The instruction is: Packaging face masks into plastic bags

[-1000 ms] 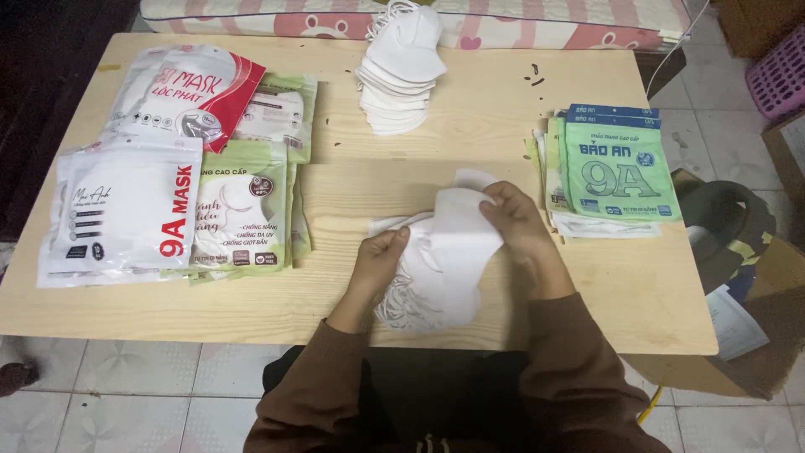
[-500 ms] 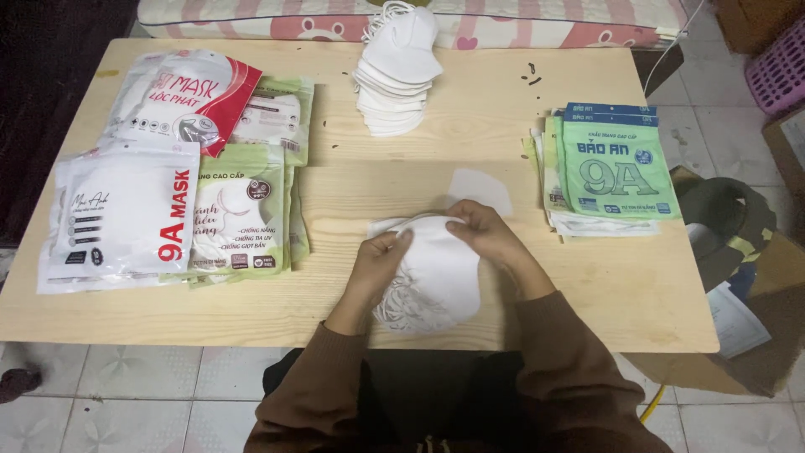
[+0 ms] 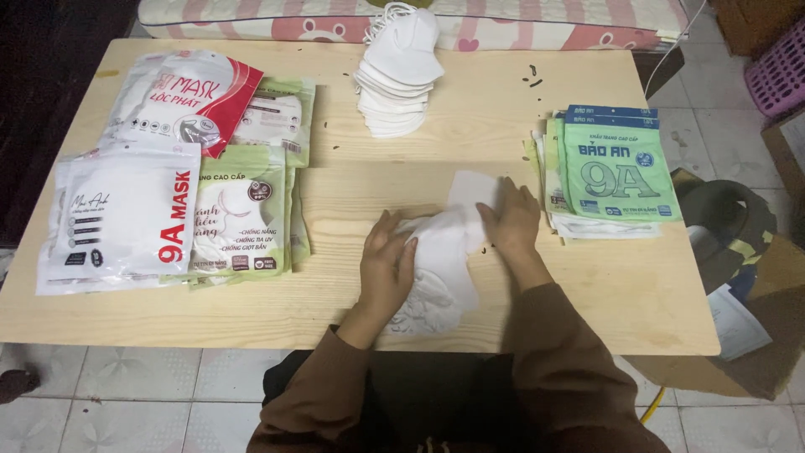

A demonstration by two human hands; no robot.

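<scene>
Both hands are down on the white masks (image 3: 440, 260) at the near edge of the worktop (image 3: 503, 109). The left hand (image 3: 386, 268) lies flat, fingers together, pressing the pile. The right hand (image 3: 510, 220) rests on the top mask, fingers loosely spread over its upper edge. Beyond the fingers stands a stack of white masks (image 3: 394, 75); green packets (image 3: 612, 168) lie just right of the right fingers, more packets (image 3: 184, 184) well left.
</scene>
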